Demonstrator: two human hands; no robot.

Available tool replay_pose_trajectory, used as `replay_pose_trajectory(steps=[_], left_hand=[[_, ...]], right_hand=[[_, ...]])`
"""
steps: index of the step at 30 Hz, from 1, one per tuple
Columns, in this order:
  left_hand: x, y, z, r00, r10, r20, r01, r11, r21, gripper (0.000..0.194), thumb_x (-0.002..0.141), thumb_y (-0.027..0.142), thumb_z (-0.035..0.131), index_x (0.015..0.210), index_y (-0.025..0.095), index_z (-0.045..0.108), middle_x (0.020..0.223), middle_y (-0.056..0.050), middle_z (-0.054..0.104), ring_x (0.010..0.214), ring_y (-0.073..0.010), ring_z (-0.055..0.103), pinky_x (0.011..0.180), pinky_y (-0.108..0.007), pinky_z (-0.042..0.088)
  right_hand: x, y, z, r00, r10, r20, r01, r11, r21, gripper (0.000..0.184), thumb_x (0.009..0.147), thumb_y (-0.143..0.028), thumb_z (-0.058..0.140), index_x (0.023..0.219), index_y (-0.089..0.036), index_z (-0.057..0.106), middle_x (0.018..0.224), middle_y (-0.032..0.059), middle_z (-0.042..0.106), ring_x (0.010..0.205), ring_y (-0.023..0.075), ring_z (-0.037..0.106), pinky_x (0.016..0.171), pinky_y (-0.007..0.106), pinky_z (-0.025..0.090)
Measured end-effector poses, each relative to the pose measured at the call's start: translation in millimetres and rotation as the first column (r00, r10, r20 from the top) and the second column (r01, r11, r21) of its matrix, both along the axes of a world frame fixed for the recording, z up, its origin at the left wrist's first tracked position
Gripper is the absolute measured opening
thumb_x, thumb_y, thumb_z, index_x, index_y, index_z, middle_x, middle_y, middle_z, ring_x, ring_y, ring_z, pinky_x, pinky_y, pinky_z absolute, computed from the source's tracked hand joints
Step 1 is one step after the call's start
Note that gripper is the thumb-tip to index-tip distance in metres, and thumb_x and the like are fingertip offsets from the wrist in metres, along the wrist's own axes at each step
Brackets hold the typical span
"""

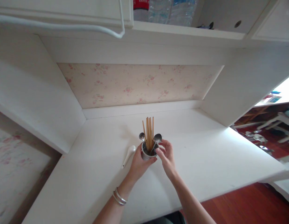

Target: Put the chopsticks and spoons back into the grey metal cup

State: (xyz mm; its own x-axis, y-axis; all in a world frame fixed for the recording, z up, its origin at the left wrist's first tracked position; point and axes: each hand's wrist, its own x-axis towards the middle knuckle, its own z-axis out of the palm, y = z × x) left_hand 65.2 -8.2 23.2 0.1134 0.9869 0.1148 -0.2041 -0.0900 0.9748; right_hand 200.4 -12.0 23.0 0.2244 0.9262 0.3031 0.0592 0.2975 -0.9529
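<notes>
A grey cup holds several wooden chopsticks and two metal spoons, a smaller left spoon and a larger right spoon. My left hand is wrapped around the cup's near left side, its thumb across the front. My right hand is at the right rim, fingers loosely curved and thumb apart from them. Its fingertips are close to the larger spoon; whether they touch it I cannot tell. A white soup spoon lies on the tabletop left of the cup.
The white tabletop runs between side panels, with a floral back panel behind. Overhead, a shelf holds plastic-wrapped bottles. A white cable hangs at upper left. Furniture stands beyond the right edge.
</notes>
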Motion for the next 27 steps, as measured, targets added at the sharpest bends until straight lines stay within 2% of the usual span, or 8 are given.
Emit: replay_pose_trajectory(steps=[3, 5, 9, 12, 16, 19, 21, 27], left_hand=[[-0.6, -0.3, 3.5, 0.997, -0.004, -0.075, 0.008, 0.999, 0.050, 0.061, 0.066, 0.025, 0.077, 0.122, 0.021, 0.053, 0.118, -0.009, 0.063, 0.109, -0.0268, 0.058, 0.097, -0.042, 0.043], [-2.1, -1.5, 6.7, 0.994, -0.018, -0.109, 0.026, 0.997, 0.076, 0.061, 0.068, 0.023, 0.075, 0.124, 0.022, 0.052, 0.119, -0.008, 0.063, 0.108, -0.0264, 0.058, 0.096, -0.042, 0.044], [-13.1, -6.1, 9.8, 0.968, -0.006, -0.251, 0.054, 0.982, 0.182, 0.070, 0.065, 0.017, 0.075, 0.130, 0.024, 0.050, 0.126, -0.008, 0.059, 0.116, -0.0282, 0.053, 0.102, -0.042, 0.039], [-31.6, -7.3, 4.8, 0.892, 0.131, -0.432, -0.013, 0.964, 0.264, 0.060, 0.067, 0.019, 0.074, 0.124, 0.026, 0.058, 0.126, -0.008, 0.058, 0.119, -0.0299, 0.050, 0.105, -0.042, 0.035], [-61.3, -0.1, -4.4, 0.632, 0.297, -0.716, -0.072, 0.942, 0.327, 0.028, 0.082, 0.026, 0.058, 0.109, 0.024, 0.064, 0.107, -0.008, 0.063, 0.105, -0.0266, 0.055, 0.097, -0.043, 0.040], [-76.3, 7.0, -6.2, 0.317, 0.268, -0.910, 0.007, 0.959, 0.284, 0.027, 0.085, 0.027, 0.053, 0.110, 0.018, 0.060, 0.103, -0.010, 0.062, 0.098, -0.0253, 0.057, 0.090, -0.040, 0.044], [-80.8, 9.9, -4.9, 0.162, 0.202, -0.966, 0.045, 0.976, 0.212, 0.026, 0.086, 0.027, 0.052, 0.109, 0.016, 0.059, 0.102, -0.010, 0.062, 0.096, -0.0245, 0.058, 0.085, -0.037, 0.045], [-84.8, 13.7, 6.2, -0.004, 0.101, -0.995, 0.040, 0.994, 0.101, 0.025, 0.090, 0.021, 0.043, 0.109, 0.015, 0.059, 0.103, -0.012, 0.065, 0.095, -0.0219, 0.062, 0.081, -0.030, 0.043]], right_hand=[[-1.6, 1.4, -4.9, 0.967, 0.253, -0.019, -0.254, 0.965, -0.057, 0.069, 0.071, -0.037, 0.074, 0.131, -0.027, 0.040, 0.130, 0.0077, 0.052, 0.121, 0.0248, 0.049, 0.101, 0.045, 0.040], [-3.1, 3.6, -5.8, 0.938, 0.346, -0.019, -0.346, 0.933, -0.096, 0.071, 0.068, -0.036, 0.077, 0.129, -0.025, 0.043, 0.124, 0.0080, 0.058, 0.116, 0.0264, 0.054, 0.100, 0.046, 0.042], [-4.9, 6.6, -7.7, 0.948, 0.319, 0.013, -0.316, 0.943, -0.108, 0.061, 0.066, -0.035, 0.078, 0.119, -0.023, 0.051, 0.110, 0.0064, 0.066, 0.102, 0.0271, 0.061, 0.091, 0.044, 0.047], [-5.2, 5.8, -11.6, 0.959, 0.283, 0.017, -0.279, 0.953, -0.117, 0.057, 0.066, -0.034, 0.078, 0.116, -0.023, 0.052, 0.106, 0.0051, 0.067, 0.098, 0.0270, 0.062, 0.088, 0.043, 0.048], [-5.1, 5.0, -18.5, 0.964, 0.264, -0.002, -0.262, 0.956, -0.134, 0.059, 0.065, -0.033, 0.079, 0.117, -0.025, 0.052, 0.107, 0.0037, 0.066, 0.098, 0.0269, 0.061, 0.089, 0.043, 0.047], [-4.2, 6.5, -22.2, 0.965, 0.264, -0.002, -0.261, 0.953, -0.151, 0.061, 0.063, -0.031, 0.081, 0.117, -0.027, 0.052, 0.108, 0.0034, 0.066, 0.099, 0.0275, 0.061, 0.089, 0.043, 0.046], [-3.3, 7.5, -22.6, 0.960, 0.281, -0.007, -0.279, 0.948, -0.151, 0.060, 0.064, -0.031, 0.081, 0.116, -0.027, 0.052, 0.108, 0.0033, 0.066, 0.099, 0.0278, 0.060, 0.089, 0.043, 0.046], [-2.5, 7.2, -19.5, 0.953, 0.304, -0.016, -0.304, 0.945, -0.125, 0.059, 0.065, -0.032, 0.080, 0.116, -0.027, 0.052, 0.108, 0.0043, 0.066, 0.101, 0.0284, 0.060, 0.090, 0.044, 0.045]])
